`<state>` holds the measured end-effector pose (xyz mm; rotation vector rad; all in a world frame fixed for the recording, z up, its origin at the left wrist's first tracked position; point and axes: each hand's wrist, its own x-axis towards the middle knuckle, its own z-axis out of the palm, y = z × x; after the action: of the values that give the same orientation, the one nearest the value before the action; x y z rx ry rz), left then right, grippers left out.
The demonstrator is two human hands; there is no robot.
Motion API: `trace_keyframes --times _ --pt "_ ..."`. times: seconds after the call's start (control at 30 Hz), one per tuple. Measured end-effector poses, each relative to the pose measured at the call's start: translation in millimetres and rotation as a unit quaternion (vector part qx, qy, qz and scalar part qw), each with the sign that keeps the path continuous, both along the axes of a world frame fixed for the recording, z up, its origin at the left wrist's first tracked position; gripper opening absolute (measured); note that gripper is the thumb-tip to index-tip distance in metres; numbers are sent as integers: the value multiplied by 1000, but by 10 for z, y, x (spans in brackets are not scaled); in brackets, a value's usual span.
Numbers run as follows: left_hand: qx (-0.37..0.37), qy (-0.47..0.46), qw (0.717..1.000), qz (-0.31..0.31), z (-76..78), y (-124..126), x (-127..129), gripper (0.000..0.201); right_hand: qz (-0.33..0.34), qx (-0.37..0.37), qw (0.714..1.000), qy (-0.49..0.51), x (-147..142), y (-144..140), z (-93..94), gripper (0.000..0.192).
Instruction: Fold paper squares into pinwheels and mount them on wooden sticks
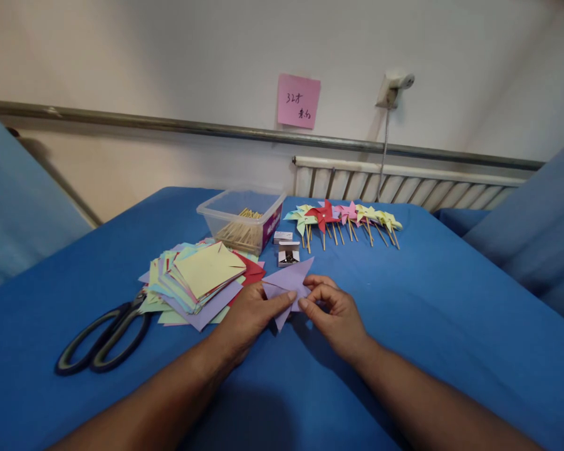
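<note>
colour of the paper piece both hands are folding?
Light purple paper piece, pinched by left hand and right hand; head view.

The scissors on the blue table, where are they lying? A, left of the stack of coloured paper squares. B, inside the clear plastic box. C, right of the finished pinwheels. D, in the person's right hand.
A: the scissors lie flat on the cloth just left of the paper stack, untouched by either hand.

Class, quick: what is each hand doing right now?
Left hand: closed on the purple paper, pinching its left side.
Right hand: closed on the same purple paper, fingers pinching its right edge.
</note>
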<state>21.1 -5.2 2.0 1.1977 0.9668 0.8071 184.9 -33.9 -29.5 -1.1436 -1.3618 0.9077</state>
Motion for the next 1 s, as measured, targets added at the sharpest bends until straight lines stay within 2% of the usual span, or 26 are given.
trace_keyframes --times 0.43,0.53,0.67,0.73,0.83,0.9,1.0 --pt "32 45 998 3 10 16 10 23 6 4 1000 -13 -9 -11 1 17" --pt "16 67 997 16 36 10 8 24 -1 6 1000 31 3 1 -4 14" --pt "-11 53 998 13 92 -6 3 26 -15 -55 985 162 23 36 -6 33" --pt "-18 52 998 -3 114 -14 -6 30 27 -104 975 196 20 43 3 36" --pt "-34 103 994 -32 129 -23 -28 29 94 -160 957 225 5 33 22 38" --pt "-40 141 988 -52 131 -26 -44 26 76 -174 954 234 2 22 36 46" --pt "-30 166 982 -82 132 -26 -59 23 31 -150 967 204 22 9 59 51"
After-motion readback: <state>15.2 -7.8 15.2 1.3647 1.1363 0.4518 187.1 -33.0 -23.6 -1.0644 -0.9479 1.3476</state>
